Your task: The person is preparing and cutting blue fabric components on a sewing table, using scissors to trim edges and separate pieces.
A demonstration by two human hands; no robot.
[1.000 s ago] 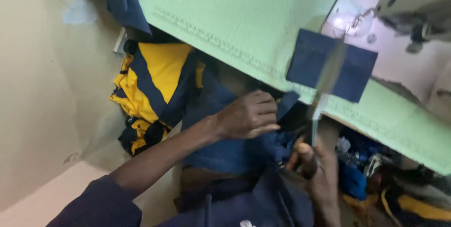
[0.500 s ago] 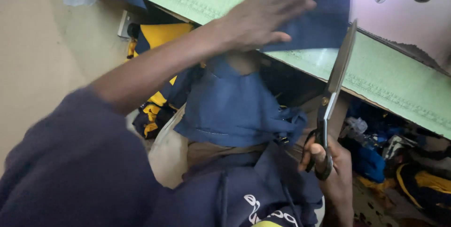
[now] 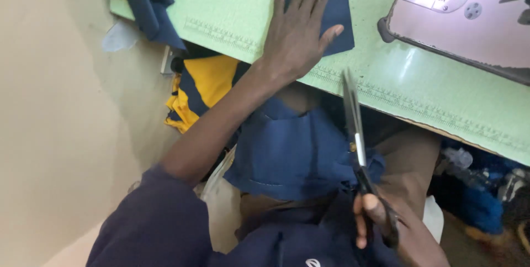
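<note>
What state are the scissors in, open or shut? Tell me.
Shut, it seems: the scissors show one narrow line of blade pointing up toward the table, no gap visible. The right hand holds the handles.

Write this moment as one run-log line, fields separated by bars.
left hand: flat on dark blue fabric piece | right hand: holds black-handled steel scissors, blades closed | surface: pale green sewing table
</note>
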